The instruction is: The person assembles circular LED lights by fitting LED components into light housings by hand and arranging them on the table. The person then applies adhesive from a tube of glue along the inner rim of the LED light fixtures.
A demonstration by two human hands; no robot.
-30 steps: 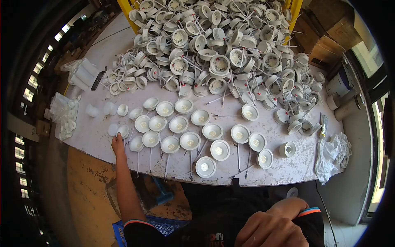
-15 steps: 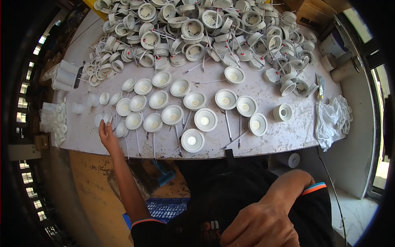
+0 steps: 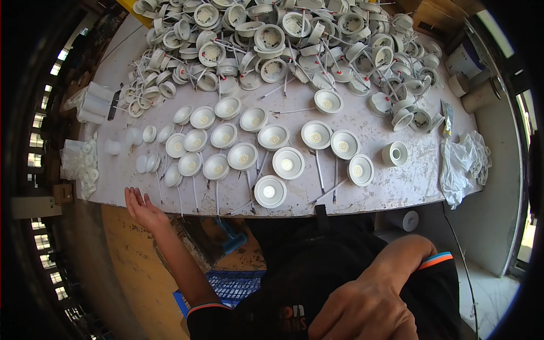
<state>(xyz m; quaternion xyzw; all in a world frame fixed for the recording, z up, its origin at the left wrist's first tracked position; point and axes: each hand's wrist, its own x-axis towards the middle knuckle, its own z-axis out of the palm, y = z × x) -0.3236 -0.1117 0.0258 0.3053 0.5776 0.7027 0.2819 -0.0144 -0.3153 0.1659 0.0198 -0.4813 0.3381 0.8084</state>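
My left hand (image 3: 146, 211) is at the table's front left edge, palm turned up, fingers stretched out and holding nothing. Just beyond its fingertips, apart from them, stands a small group of white translucent discs (image 3: 148, 163). To the right are several round white LED downlights (image 3: 242, 156), face up, their cables trailing toward the front edge. My right hand (image 3: 365, 309) is close to my chest with its back to the camera. Its fingers are curled in and their tips are hidden, so anything in them cannot be seen.
A large heap of downlight housings (image 3: 269, 38) covers the back of the table (image 3: 396, 190). On the right are a white ring-shaped part (image 3: 395, 153), a tube (image 3: 447, 118) and a crumpled white cloth (image 3: 462, 170). Bagged white parts (image 3: 79, 164) lie left. A blue crate (image 3: 235, 286) sits below.
My left hand has drawn back from the white discs toward the table's front edge and opened, palm up. The discs stay on the table. My right hand remains curled near my chest.
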